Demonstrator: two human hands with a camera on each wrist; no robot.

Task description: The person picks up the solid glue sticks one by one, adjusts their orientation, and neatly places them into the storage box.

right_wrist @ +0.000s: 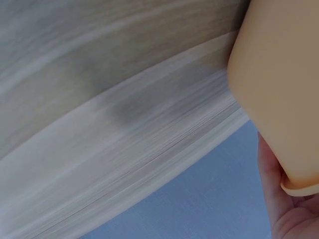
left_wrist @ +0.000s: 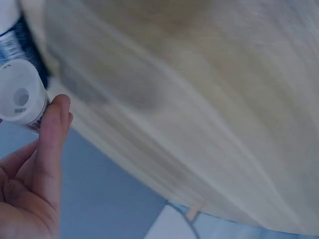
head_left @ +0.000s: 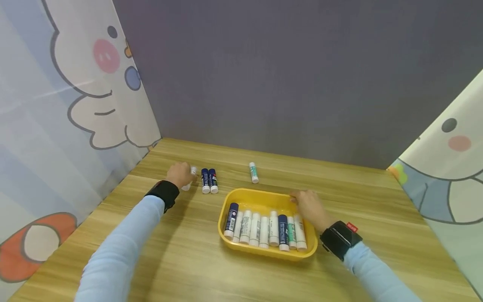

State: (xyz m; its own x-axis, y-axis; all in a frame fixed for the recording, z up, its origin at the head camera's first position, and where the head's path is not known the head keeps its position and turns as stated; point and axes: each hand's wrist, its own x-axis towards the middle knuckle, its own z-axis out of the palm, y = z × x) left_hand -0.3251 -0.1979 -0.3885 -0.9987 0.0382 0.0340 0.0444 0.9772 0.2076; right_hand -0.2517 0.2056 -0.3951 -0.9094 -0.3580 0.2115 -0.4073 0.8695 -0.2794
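My left hand (head_left: 180, 174) pinches a white glue stick (head_left: 186, 187) at the back left of the table. In the left wrist view the hollow end of this glue stick (left_wrist: 21, 92) faces the camera, between thumb and fingers. Just right of it, two dark blue glue sticks (head_left: 209, 181) with white ends lie side by side. My right hand (head_left: 311, 207) grips the back right rim of a yellow plastic basket (head_left: 264, 193). In the right wrist view the fingers (right_wrist: 269, 174) curl round the rim. Inside the basket, several white, blue and green-labelled glue sticks lie in a row.
One white and green glue stick (head_left: 254, 173) lies alone behind the basket. The wood-grain table (head_left: 181, 260) meets a dark grey panel (head_left: 283, 84) at the back. Cartoon-printed curtains (head_left: 45, 138) stand along the left and right sides.
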